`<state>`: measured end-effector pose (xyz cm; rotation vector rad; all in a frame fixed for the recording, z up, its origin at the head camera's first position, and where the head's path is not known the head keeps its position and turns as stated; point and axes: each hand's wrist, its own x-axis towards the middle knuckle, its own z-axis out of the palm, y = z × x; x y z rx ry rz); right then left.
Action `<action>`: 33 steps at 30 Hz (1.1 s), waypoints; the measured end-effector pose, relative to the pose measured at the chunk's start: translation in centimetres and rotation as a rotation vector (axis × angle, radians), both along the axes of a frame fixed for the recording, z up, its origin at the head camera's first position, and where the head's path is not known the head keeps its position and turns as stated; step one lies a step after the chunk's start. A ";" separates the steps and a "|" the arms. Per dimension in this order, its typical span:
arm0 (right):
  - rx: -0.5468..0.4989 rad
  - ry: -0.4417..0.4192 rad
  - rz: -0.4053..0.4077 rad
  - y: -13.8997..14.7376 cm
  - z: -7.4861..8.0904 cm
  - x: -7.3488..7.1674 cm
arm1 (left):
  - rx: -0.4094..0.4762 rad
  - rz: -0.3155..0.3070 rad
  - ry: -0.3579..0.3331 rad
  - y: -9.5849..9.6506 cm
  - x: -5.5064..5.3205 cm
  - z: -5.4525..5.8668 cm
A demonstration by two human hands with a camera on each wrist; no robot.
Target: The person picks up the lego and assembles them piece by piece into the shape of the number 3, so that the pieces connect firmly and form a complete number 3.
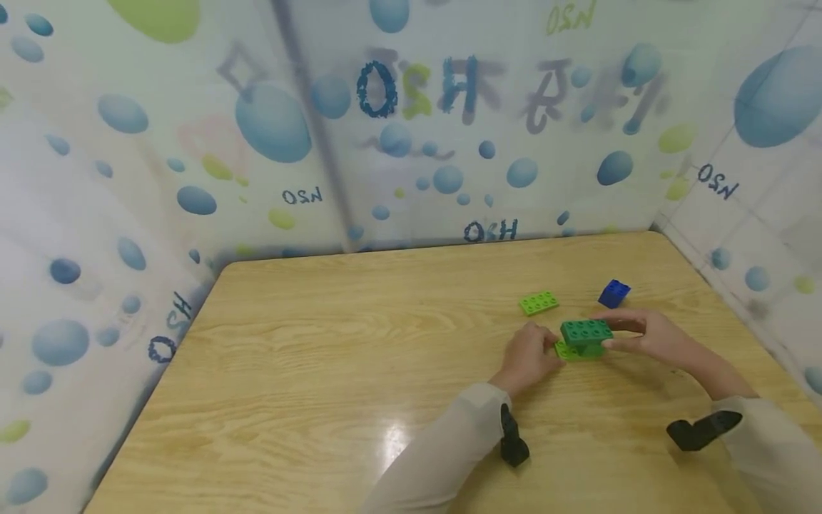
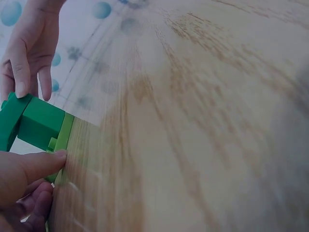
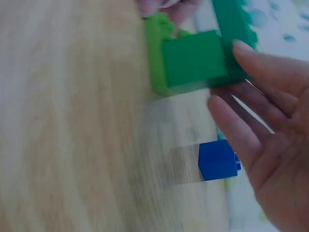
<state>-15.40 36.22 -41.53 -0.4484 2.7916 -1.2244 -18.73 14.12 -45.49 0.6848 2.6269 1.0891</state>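
Observation:
My left hand (image 1: pixel 529 357) pinches the near end of a light green building plate (image 3: pixel 155 53) that lies on the table. A green brick (image 2: pixel 42 123) stands on the plate's other end. Over it sits a second, longer green brick (image 1: pixel 587 331), reaching out above the plate's bare studs; in the left wrist view it leans slightly against the lower one. My right hand (image 1: pixel 651 337) holds this upper brick at its right end, with the thumb on the near side and the fingers spread behind.
Another light green plate (image 1: pixel 539 303) lies behind my left hand. A blue brick (image 1: pixel 614 293) stands beyond my right hand, near the back right of the wooden table (image 1: pixel 334 357). Patterned curtains (image 1: pixel 411 164) hang close along the table's back and sides.

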 end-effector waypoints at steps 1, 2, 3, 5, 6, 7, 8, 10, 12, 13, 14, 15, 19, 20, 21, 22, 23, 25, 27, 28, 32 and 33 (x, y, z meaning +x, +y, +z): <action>-0.010 -0.016 -0.002 0.1 0.0 -0.1 | -0.001 -0.001 0.002 0.0 0.0 0.0; -0.026 -0.038 -0.009 0.2 0.0 -0.3 | 0.001 -0.003 0.003 0.0 -0.1 0.0; -0.040 -0.062 -0.014 0.3 0.0 -0.4 | 0.004 -0.003 0.002 0.0 -0.1 0.0; -0.069 -0.112 -0.010 0.6 0.0 -0.4 | 0.002 -0.002 0.004 0.1 0.0 -0.1; -0.081 -0.132 0.001 0.8 0.1 -0.5 | 0.001 -0.003 0.006 0.1 0.0 -0.1; -0.090 -0.144 0.011 1.0 0.2 -0.5 | 0.002 -0.001 0.009 0.1 0.0 -0.2; -0.103 -0.157 0.027 1.3 0.3 -0.5 | 0.003 -0.002 0.011 0.2 0.0 -0.2; -0.129 -0.173 0.063 1.8 0.6 -0.7 | -0.002 -0.006 0.022 0.2 0.0 -0.3; -0.148 -0.177 0.073 2.5 0.9 -0.9 | -0.010 -0.012 0.033 0.3 -0.1 -0.5; -0.150 -0.171 0.074 2.8 1.0 -1.0 | -0.014 -0.013 0.039 0.3 -0.1 -0.5; -0.149 -0.174 0.072 3.1 1.1 -1.1 | -0.018 -0.016 0.041 0.3 -0.1 -0.6; -0.142 -0.176 0.054 3.3 1.2 -1.2 | -0.020 -0.014 0.042 0.3 -0.2 -0.6; -0.074 -0.157 -0.034 4.1 1.6 -1.7 | -0.029 -0.005 0.047 0.2 -0.3 -0.7; -0.061 -0.156 -0.060 4.4 1.6 -1.8 | -0.032 -0.005 0.050 0.2 -0.3 -0.7; -0.055 -0.147 -0.088 4.5 1.7 -1.9 | -0.036 -0.005 0.055 0.2 -0.3 -0.6; -0.052 -0.132 -0.107 4.8 1.6 -2.1 | -0.038 -0.006 0.059 0.2 -0.3 -0.6; -0.054 -0.118 -0.127 4.9 1.6 -2.3 | -0.040 -0.007 0.060 0.2 -0.3 -0.6; -0.088 -0.090 -0.165 5.2 1.4 -2.6 | -0.040 -0.008 0.059 0.2 -0.3 -0.5; -0.127 -0.064 -0.207 5.4 1.1 -3.0 | -0.042 -0.010 0.058 0.1 -0.3 -0.5; -0.143 -0.055 -0.224 5.6 0.9 -3.2 | -0.041 -0.010 0.056 0.1 -0.2 -0.4; -0.165 -0.057 -0.311 5.8 0.1 -3.8 | -0.049 -0.006 0.051 0.1 -0.1 -0.3; -0.159 -0.062 -0.325 5.8 0.0 -3.9 | -0.053 -0.005 0.053 0.1 -0.1 -0.3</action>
